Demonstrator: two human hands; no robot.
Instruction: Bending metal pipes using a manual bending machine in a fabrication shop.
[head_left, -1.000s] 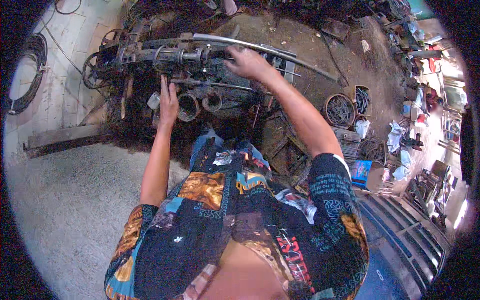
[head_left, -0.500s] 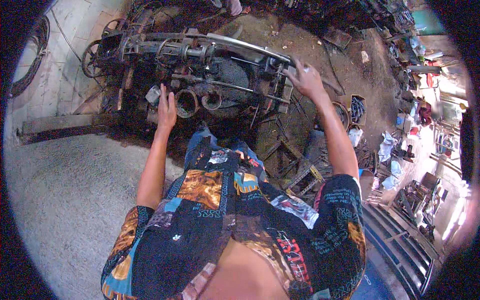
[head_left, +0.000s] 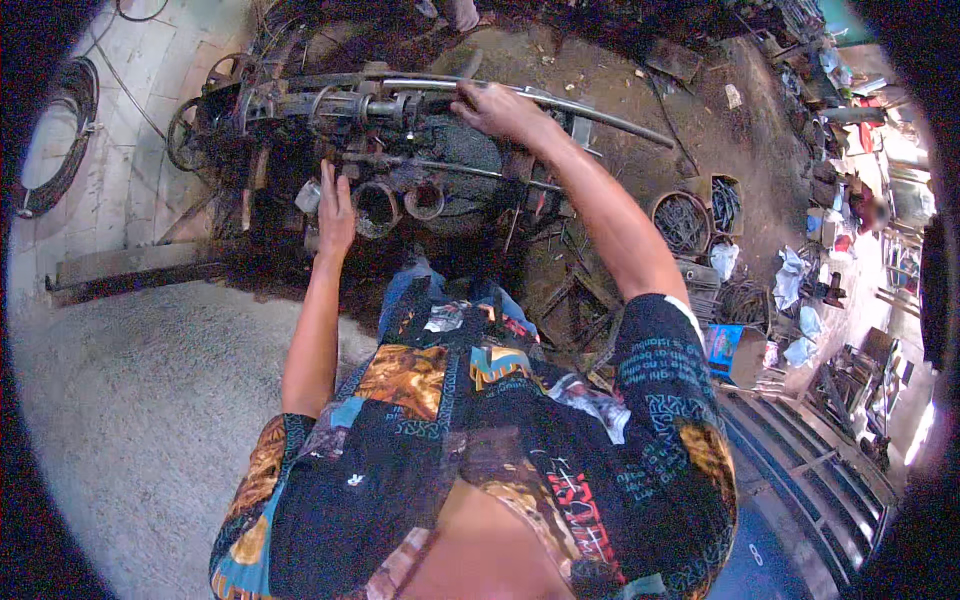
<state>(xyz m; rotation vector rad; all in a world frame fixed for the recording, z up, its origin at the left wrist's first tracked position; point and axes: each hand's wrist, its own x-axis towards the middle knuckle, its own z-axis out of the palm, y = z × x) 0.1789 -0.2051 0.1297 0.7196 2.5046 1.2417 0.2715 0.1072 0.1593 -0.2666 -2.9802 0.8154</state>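
A dark, greasy metal machine with shafts and round collars stretches across the upper middle. Along its far edge lies a long metal bar, whose free end sticks out to the right. My right hand is closed over this bar, fingers curled and knuckles up; the fingertips are partly hidden. On the near left side, my left hand is held with straight fingers beside a small light-grey block. Whether it touches the machine I cannot tell. Two open round pipe-like ends face me right of that hand.
Coiled black cable hangs at the far left. A round container of wire or rods and a box of metal pieces stand at the right. Angled metal frames lie nearer. Another person's foot shows at the top.
My right hand has moved left along the bar, from near its right part toward the machine's middle. The bar's right end now sits farther up. My left hand stays nearly in place.
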